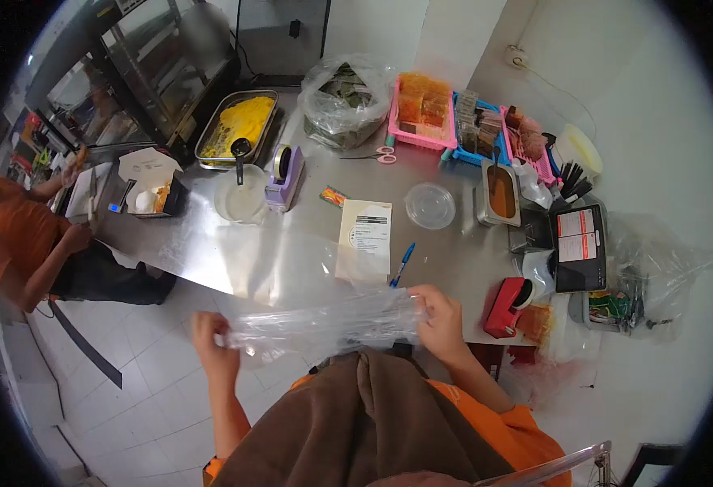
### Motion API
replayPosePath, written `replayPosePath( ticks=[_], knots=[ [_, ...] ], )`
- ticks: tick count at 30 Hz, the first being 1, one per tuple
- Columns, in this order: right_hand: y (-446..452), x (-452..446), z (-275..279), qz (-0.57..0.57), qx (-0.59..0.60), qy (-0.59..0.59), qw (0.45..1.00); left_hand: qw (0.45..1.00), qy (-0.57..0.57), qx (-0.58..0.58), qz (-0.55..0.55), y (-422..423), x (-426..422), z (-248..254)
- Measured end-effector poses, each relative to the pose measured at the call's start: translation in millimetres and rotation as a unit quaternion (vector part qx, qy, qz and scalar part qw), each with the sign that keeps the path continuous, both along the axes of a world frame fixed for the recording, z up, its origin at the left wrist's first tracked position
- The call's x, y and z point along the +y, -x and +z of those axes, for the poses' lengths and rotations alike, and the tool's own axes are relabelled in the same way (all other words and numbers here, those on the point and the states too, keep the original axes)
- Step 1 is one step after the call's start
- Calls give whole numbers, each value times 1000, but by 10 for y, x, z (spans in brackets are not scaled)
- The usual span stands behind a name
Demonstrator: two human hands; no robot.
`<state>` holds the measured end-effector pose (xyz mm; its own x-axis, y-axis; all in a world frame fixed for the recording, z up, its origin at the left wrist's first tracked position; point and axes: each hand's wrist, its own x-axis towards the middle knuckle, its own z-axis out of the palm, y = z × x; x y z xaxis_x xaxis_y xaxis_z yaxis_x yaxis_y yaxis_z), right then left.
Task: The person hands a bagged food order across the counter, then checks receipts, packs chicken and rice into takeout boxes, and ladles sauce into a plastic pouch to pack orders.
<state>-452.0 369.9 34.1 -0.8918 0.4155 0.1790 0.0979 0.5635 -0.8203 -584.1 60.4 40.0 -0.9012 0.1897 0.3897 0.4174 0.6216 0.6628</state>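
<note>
A clear plastic bag is stretched sideways in front of my body, at the near edge of the steel table. My left hand is closed on one end of it, and my right hand pinches the other end. Just beyond the bag lies a printed paper slip. A blue pen rests by the slip's lower right corner, near my right hand. Further up are a round clear plastic lid and a small colourful sachet.
A purple tape dispenser stands beside a tray of yellow food. Behind are a bag of leaves and a pink basket. A red tape dispenser and a tablet stand right. At left, another person works near an open food box.
</note>
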Motion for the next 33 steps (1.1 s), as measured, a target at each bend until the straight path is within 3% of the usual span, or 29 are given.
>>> replayPosePath(
  ticks=[2,3,4,5,7,8,9,10,13,14,15,17,18,21,22,25,26,28,29,30,31,33],
  knots=[
    [80,-64,-307,4,55,214,975,992,-92,-66,-47,-181,-13,-212],
    [99,-80,-460,5,80,317,945,967,-150,-200,-45,-246,-88,-352],
    [29,-69,-546,105,38,496,861,920,-206,-330,-42,-293,-198,-495],
    [-87,-26,-620,199,-6,649,734,853,-259,-452,-37,-328,-316,-593],
    [-110,109,-593,369,-118,630,673,727,-489,-467,-123,-201,-480,-533],
    [-134,139,-486,434,-186,473,744,662,-577,-457,-141,-133,-510,-498],
    [-146,153,-454,447,-232,397,767,589,-659,-443,-152,-128,-528,-464],
    [-157,166,-422,463,-276,319,780,656,-622,-420,-87,-158,-459,-420],
    [-163,302,-449,275,-80,422,860,693,-438,-518,-243,-145,-534,-474],
    [-142,237,-472,256,-20,515,818,774,-159,-533,-303,-124,-522,-461],
    [-100,154,-444,242,42,599,762,772,-176,-516,-328,-144,-511,-563],
    [-196,156,-505,246,-61,758,601,764,-211,-483,-373,-257,-541,-864],
    [-241,229,-788,273,-99,729,620,720,-407,-496,-264,-390,-433,-770],
    [-52,69,-880,137,-247,559,780,425,-685,-499,-316,-401,-562,-1186],
    [60,76,-946,109,-255,567,776,434,-664,-494,-356,-330,-451,-1220],
    [271,201,-1395,20,-265,565,781,507,-630,-533,-249,-232,-281,-1484],
    [291,249,-1616,-11,-254,552,794,659,-537,-523,-64,-308,-118,-1309],
    [286,244,-1610,-83,-220,500,834,756,-271,-562,-197,-244,-114,-1296],
    [200,221,-1591,-124,-199,459,857,776,-128,-561,-258,-237,-112,-1310],
    [190,206,-1490,-161,-172,414,879,781,-137,-571,-213,-277,-66,-1465],
    [160,270,-1443,-41,-194,355,914,761,-255,-576,-154,-231,9,-1520],
    [-86,388,-1352,197,-244,224,923,674,-473,-567,-19,-305,53,-1573]
  ],
)
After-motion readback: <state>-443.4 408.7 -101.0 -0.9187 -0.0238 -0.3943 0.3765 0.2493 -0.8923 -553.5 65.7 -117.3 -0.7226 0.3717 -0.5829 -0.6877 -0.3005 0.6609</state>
